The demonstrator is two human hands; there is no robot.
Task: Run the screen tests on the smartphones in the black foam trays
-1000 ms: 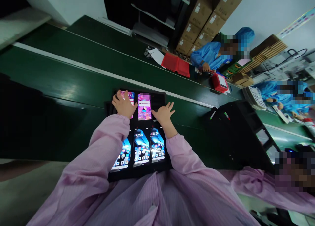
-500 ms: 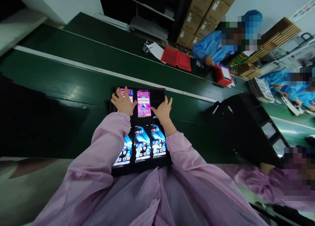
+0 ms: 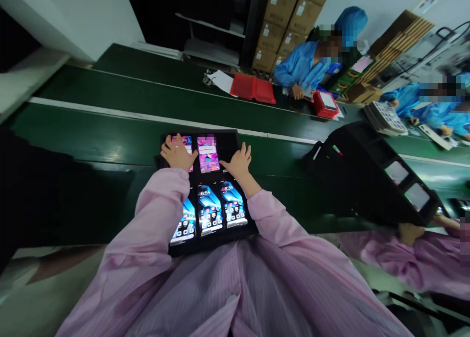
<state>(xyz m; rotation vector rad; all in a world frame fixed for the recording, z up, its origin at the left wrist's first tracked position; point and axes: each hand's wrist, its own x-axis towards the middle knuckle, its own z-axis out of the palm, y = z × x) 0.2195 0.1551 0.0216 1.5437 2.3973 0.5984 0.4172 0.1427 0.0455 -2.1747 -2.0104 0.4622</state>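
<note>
A black tray [image 3: 194, 246] in front of me holds two rows of smartphones with lit screens. Over the top-left phone [image 3: 187, 142] lies my left hand [image 3: 178, 155], its fingers spread and covering part of that screen. Beside the top-middle phone [image 3: 208, 156], which glows pink and purple, my right hand [image 3: 238, 163] rests with spread fingers over the dark top-right slot; its thumb points at that phone. Whether the fingertips touch the screens I cannot tell. The bottom row shows blue screens: a middle phone [image 3: 210, 210], a right phone [image 3: 234, 207], and a left phone [image 3: 184, 224] partly behind my sleeve.
A second black tray [image 3: 341, 180] stands to the right on the green bench [image 3: 121, 126], near a pink-sleeved person's hand [image 3: 410, 233]. Across the bench lie a red folder [image 3: 253, 88] and red stack [image 3: 325, 107]. Workers in blue sit opposite; cartons [image 3: 279, 6] are stacked behind.
The view has shifted slightly, so the tray and hands sit a little further left. Both hands keep nearly the same pose over the top row. The pink-sleeved person's hands show more.
</note>
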